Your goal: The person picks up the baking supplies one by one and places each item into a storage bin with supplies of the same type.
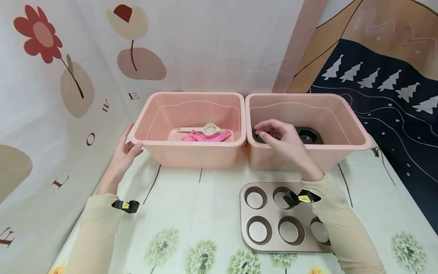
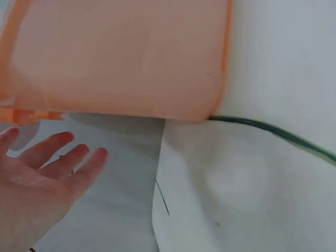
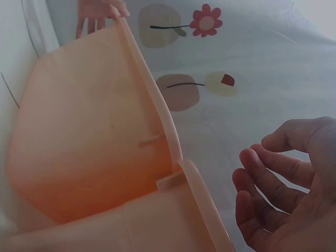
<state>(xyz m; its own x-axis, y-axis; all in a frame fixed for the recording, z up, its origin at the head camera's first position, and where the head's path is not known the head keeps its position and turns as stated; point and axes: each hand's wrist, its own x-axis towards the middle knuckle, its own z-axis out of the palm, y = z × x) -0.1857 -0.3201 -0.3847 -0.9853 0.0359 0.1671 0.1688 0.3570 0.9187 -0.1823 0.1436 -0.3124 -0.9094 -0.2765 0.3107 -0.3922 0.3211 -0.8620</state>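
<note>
My left hand (image 1: 121, 161) is at the left end of the left pink bin (image 1: 195, 155), fingers spread loosely by its rim; whether they touch it I cannot tell. In the left wrist view that hand (image 2: 44, 181) holds nothing. Over the right pink bin (image 1: 270, 159) hovers my right hand (image 1: 291, 142), fingers loosely bent. The right wrist view shows nothing between its thumb and fingers (image 3: 254, 160). A dark pan with round cups (image 1: 319, 137) lies inside the right bin, partly hidden by the hand and front wall.
Inside the left bin lie a cream egg separator (image 1: 210, 129) and pink measuring spoons (image 1: 220, 136). A metallic muffin tin (image 1: 272, 213) rests on the patterned cloth (image 1: 191, 201) in front, partly under my right forearm. Printed fabric (image 1: 212, 49) hangs behind the bins.
</note>
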